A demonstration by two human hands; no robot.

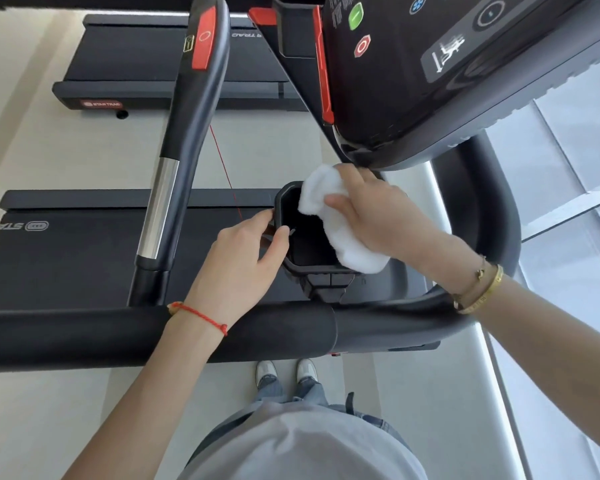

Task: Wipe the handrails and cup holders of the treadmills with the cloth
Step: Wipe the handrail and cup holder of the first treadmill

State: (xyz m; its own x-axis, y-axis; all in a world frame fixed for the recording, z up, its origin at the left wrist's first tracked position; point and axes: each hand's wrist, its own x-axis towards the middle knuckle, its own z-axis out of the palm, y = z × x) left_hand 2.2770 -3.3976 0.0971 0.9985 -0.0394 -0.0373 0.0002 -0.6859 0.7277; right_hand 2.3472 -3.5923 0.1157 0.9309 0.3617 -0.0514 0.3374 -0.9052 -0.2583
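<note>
Your left hand (246,252) pinches the cup holder (293,268) rim, likely to steady it; your right hand (378,211) grips the cloth (340,233), bunched over the holder's right edge; depth inside unclear

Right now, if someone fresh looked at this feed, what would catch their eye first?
The white cloth stands out, held by the right hand against the black cup holder at the centre. The left hand grips the holder's left rim, its fingers curled over the edge. Above, the bright red panel on the slanted handrail and the console at upper right draw attention.
</note>
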